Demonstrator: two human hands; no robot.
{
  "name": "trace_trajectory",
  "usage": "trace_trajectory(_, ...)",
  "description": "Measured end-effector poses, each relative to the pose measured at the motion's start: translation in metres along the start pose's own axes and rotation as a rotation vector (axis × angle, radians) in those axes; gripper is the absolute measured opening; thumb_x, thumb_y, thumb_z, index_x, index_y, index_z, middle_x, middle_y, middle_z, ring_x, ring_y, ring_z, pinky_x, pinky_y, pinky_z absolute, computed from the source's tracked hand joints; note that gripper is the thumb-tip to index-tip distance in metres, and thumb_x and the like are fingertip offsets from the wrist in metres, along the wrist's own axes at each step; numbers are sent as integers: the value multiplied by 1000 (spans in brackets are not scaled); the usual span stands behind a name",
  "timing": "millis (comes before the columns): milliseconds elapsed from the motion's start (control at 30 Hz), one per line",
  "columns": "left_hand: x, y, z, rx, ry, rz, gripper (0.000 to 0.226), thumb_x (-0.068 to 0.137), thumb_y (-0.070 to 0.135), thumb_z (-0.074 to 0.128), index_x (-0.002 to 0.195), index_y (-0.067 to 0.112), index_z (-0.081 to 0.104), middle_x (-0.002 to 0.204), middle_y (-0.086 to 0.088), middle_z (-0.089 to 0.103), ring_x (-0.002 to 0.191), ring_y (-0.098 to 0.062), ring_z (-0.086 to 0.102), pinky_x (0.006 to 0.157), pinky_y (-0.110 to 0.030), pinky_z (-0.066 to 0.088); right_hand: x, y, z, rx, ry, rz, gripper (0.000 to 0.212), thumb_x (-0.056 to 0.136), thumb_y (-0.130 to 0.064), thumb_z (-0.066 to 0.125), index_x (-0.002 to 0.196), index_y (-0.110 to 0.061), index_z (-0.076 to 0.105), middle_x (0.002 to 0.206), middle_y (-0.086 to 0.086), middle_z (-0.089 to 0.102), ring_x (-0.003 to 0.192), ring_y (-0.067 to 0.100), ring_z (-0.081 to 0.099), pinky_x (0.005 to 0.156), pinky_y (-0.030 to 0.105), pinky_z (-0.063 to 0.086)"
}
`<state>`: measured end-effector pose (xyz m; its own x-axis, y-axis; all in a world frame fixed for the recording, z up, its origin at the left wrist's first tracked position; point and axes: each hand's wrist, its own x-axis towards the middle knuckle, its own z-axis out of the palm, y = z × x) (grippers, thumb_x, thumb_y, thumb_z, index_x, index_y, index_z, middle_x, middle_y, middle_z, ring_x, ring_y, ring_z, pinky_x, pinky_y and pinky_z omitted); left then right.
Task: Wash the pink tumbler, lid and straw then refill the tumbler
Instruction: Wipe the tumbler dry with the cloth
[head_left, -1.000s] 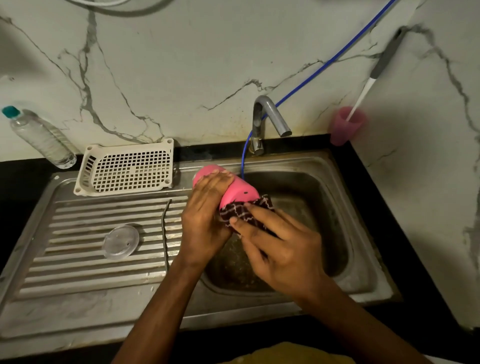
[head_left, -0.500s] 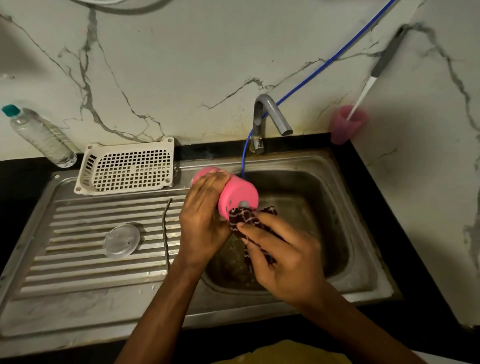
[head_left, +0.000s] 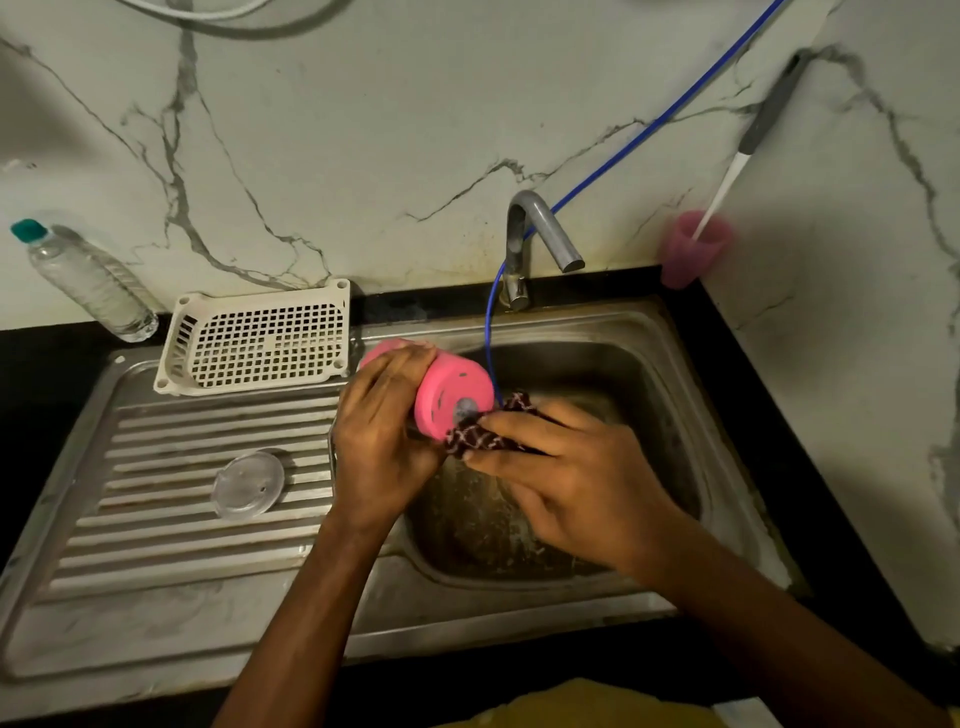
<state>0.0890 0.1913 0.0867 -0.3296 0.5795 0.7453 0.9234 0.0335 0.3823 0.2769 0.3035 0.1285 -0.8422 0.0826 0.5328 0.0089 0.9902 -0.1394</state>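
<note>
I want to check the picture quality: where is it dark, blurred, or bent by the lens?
Head view: dim overall, the marble wall brightest, the sink basin and the foreground in shadow. Head view: lines bend toward the edges, the bottle appears tilted, the corner pink cup looks soft.

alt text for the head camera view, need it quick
Over a steel sink, the left hand grips a pink tumbler on its side while the right hand holds a dark patterned cloth against its base. A clear lid lies on the draining board.
</note>
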Motion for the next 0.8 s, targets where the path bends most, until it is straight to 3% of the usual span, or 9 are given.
trace_trajectory(133, 0, -6, -5, 25, 11, -12, 68, 71, 27, 92, 125, -3, 63, 127, -16, 65, 121, -29, 58, 102, -43, 49, -6, 30, -10, -59, -4, 127, 31, 86, -19, 60, 113, -25, 76, 119, 0, 70, 93, 25, 66, 63, 36, 57)
trace_trajectory(233, 1, -1, -2, 23, -17, 8, 66, 75, 32, 90, 126, 0, 63, 128, -14, 65, 121, -28, 58, 99, -47, 50, 8, 28, -18, -23, 149, 135, 28, 87, -15, 68, 112, -21, 77, 120, 3, 71, 96, 27, 69, 68, 39, 58)
trace_trajectory(333, 3, 8, 2, -12, -5, 34, 60, 84, 38, 81, 126, -1, 63, 128, -12, 65, 120, -28, 60, 101, -43, 49, 23, 11, -10, -4, 172, 74, 28, 87, -15, 73, 114, -19, 77, 121, 6, 71, 96, 28, 69, 68, 39, 59)
trace_trajectory(467, 5, 8, 0, -9, -7, -1, 63, 84, 43, 79, 126, -2, 62, 127, -14, 65, 120, -28, 58, 105, -37, 46, 27, 6, 1, 169, 235, 327, 26, 89, -15, 70, 115, -14, 73, 116, 4, 70, 97, 19, 68, 76, 37, 58)
trace_trajectory(600, -2, -4, -2, 18, 15, -155, 73, 76, 46, 82, 127, -3, 63, 125, -17, 67, 112, -34, 62, 96, -35, 51, 9, -9, 10, 290, 109, 434, 20, 85, -15, 70, 104, -21, 71, 105, -6, 68, 95, 10, 65, 74, 32, 55)
trace_trajectory(667, -1, -6, -3, 21, 22, -195, 76, 72, 44, 84, 128, -2, 61, 124, -17, 67, 111, -34, 62, 97, -23, 47, 1, -16, 13, 323, 59, 426, 21, 83, -15, 71, 102, -23, 73, 102, -10, 69, 94, 8, 66, 75, 31, 54)
trace_trajectory(733, 4, -5, -2, 20, 7, -191, 78, 70, 43, 86, 130, -1, 60, 126, -16, 66, 112, -33, 62, 98, -18, 43, 1, -14, 11, 361, 125, 475, 21, 83, -13, 73, 102, -22, 74, 102, -9, 69, 94, 6, 66, 77, 29, 54)
trace_trajectory(800, 8, -4, 0, 11, 10, -191, 79, 70, 45, 85, 131, 0, 60, 126, -15, 66, 112, -33, 62, 96, -25, 46, 9, -11, 4, 346, 221, 496, 20, 84, -14, 73, 103, -20, 75, 103, -6, 70, 95, 7, 66, 78, 29, 56)
